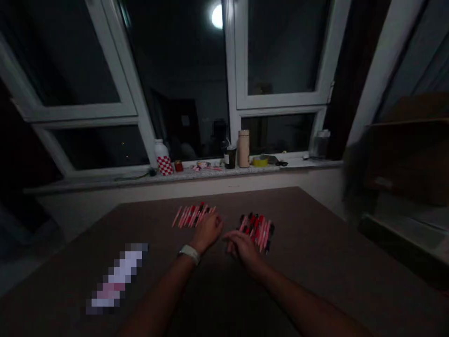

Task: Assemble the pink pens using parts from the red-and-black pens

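Two rows of red and pink pens lie on a dark brown table. The left row of pens sits just beyond my left hand, whose curled fingers rest at the row's right end. My left wrist wears a pale band. The right row of pens, with some dark ones among them, lies right of my right hand. My right hand's fingers are bent and point left toward my left hand. The dim light hides whether either hand holds a pen.
A blurred pale patch lies on the table's left. The windowsill carries a red-checked bottle, a beige flask, a dark cup and small items. Shelving stands at right.
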A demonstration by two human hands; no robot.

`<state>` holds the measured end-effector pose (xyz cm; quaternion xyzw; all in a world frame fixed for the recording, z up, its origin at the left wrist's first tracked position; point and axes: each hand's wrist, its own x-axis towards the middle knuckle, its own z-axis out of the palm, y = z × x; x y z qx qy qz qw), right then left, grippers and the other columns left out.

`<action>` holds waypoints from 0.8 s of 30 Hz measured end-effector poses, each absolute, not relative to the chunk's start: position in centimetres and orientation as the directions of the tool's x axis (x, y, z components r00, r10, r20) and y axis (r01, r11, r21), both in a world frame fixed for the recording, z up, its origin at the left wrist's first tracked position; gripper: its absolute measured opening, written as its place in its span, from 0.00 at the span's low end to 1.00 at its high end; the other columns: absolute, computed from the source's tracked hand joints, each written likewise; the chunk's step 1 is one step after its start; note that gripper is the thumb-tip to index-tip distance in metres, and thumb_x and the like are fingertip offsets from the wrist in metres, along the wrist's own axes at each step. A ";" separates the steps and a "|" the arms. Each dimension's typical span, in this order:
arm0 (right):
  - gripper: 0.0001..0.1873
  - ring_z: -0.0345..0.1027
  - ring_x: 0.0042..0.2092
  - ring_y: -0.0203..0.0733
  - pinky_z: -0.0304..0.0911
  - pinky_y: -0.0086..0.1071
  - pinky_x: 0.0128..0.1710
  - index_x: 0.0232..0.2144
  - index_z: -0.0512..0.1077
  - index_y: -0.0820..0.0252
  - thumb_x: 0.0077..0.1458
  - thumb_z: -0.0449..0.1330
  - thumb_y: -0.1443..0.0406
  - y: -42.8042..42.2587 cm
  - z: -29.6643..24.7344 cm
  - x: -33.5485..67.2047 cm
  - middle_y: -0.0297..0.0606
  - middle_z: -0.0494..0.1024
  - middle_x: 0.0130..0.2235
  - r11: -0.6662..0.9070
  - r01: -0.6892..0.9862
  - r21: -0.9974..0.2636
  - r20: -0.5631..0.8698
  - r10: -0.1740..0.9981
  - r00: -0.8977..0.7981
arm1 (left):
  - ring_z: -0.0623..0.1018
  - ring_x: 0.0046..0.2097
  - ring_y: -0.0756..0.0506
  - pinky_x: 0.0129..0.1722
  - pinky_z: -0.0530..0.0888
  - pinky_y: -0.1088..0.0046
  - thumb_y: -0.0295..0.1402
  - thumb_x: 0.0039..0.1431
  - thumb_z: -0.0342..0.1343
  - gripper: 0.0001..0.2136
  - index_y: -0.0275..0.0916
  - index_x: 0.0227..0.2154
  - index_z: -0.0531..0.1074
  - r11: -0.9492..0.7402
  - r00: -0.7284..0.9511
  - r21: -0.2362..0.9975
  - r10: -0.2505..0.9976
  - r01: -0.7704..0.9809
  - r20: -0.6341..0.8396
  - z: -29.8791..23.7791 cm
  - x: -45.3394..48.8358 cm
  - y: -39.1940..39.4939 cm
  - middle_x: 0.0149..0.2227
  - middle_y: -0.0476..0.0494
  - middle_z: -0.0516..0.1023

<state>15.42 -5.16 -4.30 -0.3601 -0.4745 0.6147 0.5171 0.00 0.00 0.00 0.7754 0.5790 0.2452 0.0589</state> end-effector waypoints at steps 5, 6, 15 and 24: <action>0.18 0.51 0.14 0.30 0.41 0.27 0.16 0.25 0.71 0.61 0.44 0.56 0.51 -4.8 -4.6 15.5 0.27 0.65 0.13 0.003 -0.270 -0.963 0.052 0.983 -0.176 | 0.77 0.36 0.45 0.34 0.67 0.73 0.35 0.60 0.54 0.09 0.34 0.36 0.75 -0.325 0.277 0.444 0.946 0.835 0.170 -1.2 3.1 0.7 0.34 0.41 0.80; 0.19 0.50 0.14 0.30 0.41 0.27 0.16 0.25 0.71 0.61 0.45 0.56 0.50 -4.8 -4.6 15.5 0.26 0.64 0.13 0.005 -0.267 -0.964 0.054 0.983 -0.176 | 0.78 0.35 0.45 0.32 0.67 0.74 0.35 0.60 0.55 0.09 0.34 0.36 0.76 -0.320 0.288 0.455 0.947 0.831 0.140 -1.4 3.4 0.8 0.33 0.41 0.80; 0.18 0.50 0.14 0.30 0.40 0.28 0.17 0.24 0.70 0.60 0.47 0.57 0.50 -4.8 -4.9 15.4 0.26 0.64 0.13 0.005 -0.251 -0.968 0.054 0.980 -0.191 | 0.79 0.37 0.44 0.33 0.67 0.76 0.27 0.50 0.58 0.11 0.34 0.38 0.78 -0.253 0.281 0.405 0.960 0.878 -0.011 -1.8 3.8 1.5 0.36 0.40 0.82; 0.17 0.50 0.14 0.30 0.41 0.27 0.17 0.22 0.68 0.60 0.47 0.58 0.51 -4.8 -4.9 15.6 0.27 0.64 0.13 0.009 -0.260 -0.966 0.057 0.983 -0.176 | 0.80 0.38 0.38 0.34 0.68 0.71 0.29 0.49 0.60 0.07 0.34 0.32 0.79 -0.245 0.268 0.288 0.963 0.926 -0.042 -1.0 3.8 0.9 0.33 0.34 0.82</action>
